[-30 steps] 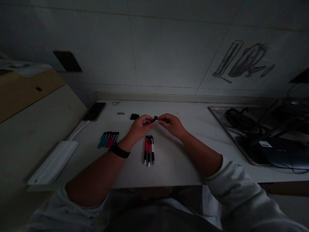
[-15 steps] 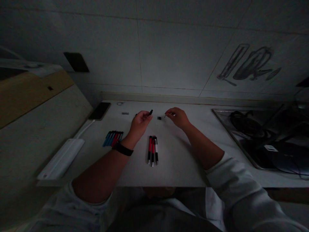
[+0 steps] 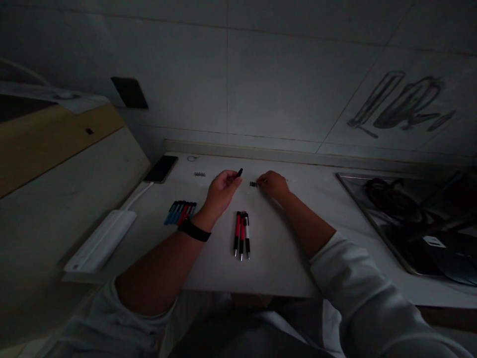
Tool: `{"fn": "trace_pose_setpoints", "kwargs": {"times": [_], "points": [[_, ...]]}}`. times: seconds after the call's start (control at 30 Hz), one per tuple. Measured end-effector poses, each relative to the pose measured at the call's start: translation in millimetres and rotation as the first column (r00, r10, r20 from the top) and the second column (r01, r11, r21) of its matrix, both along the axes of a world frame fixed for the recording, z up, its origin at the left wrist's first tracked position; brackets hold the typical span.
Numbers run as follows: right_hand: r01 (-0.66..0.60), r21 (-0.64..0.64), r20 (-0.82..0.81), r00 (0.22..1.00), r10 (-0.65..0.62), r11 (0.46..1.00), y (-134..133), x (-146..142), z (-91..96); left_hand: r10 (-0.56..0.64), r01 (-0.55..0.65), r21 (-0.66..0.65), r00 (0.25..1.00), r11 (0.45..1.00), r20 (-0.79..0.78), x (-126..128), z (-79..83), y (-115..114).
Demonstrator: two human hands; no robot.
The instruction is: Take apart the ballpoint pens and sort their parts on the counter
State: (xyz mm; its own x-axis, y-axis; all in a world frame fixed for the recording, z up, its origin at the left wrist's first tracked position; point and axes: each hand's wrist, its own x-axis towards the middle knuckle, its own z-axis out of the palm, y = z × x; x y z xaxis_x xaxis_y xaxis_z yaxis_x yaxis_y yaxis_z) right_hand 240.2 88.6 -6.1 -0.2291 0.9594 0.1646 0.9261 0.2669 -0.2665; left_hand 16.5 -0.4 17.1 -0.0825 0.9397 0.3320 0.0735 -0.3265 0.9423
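My left hand [image 3: 222, 189] is closed around a small black pen part [image 3: 239, 172] whose tip sticks up past my fingers. My right hand [image 3: 273, 183] rests low on the white table [image 3: 276, 248], its fingers pinched at a tiny dark piece [image 3: 253, 184] lying on the surface. Three assembled pens [image 3: 242, 233], red and white with black grips, lie side by side in front of my hands. A row of blue and red pen barrels [image 3: 181, 212] lies to the left of my left wrist.
A phone [image 3: 161, 168] lies at the table's far left, with a white cable running to a white power strip [image 3: 101, 239]. Small springs [image 3: 199, 174] sit near the back. A metal tray [image 3: 410, 219] with cables is on the right. The room is dim.
My hands, joined on one piece a second ago, have separated. The left keeps the black part raised; the right has dropped to the table by the tiny dark piece.
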Motion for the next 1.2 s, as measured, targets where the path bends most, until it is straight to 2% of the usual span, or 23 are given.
{"fn": "trace_pose_setpoints", "kwargs": {"times": [0.2,0.4,0.53,0.67,0.83,1.03,1.2], "points": [[0.003,0.067,-0.060,0.998,0.001,0.998,-9,3,7.0,0.004,-0.004,0.006,0.999,1.000,-0.039,-1,0.4,0],[-0.108,0.180,-0.222,0.964,0.148,0.978,-29,-7,36.8,0.010,0.003,0.072,0.985,0.997,-0.175,-5,-4.8,2],[-0.246,0.089,-0.363,0.894,0.261,0.965,-45,-18,49.4,0.096,-0.021,0.196,0.920,0.980,-0.381,-9,-4.8,1],[-0.347,-0.012,-0.491,0.819,0.297,0.938,-53,-30,42.8,0.113,0.028,0.258,0.848,0.966,-0.518,-13,-1.8,-2],[-0.363,-0.064,-0.614,0.749,0.250,0.930,-48,-33,34.0,0.147,0.001,0.271,0.839,0.963,-0.524,-16,-2.4,-2],[-0.354,-0.052,-0.625,0.741,0.246,0.934,-46,-28,35.6,0.139,0.006,0.268,0.843,0.963,-0.520,-19,-2.1,0],[-0.315,-0.017,-0.564,0.787,0.251,0.949,-50,-28,33.1,0.116,0.034,0.254,0.825,0.966,-0.553,-19,-0.6,-2]]}}
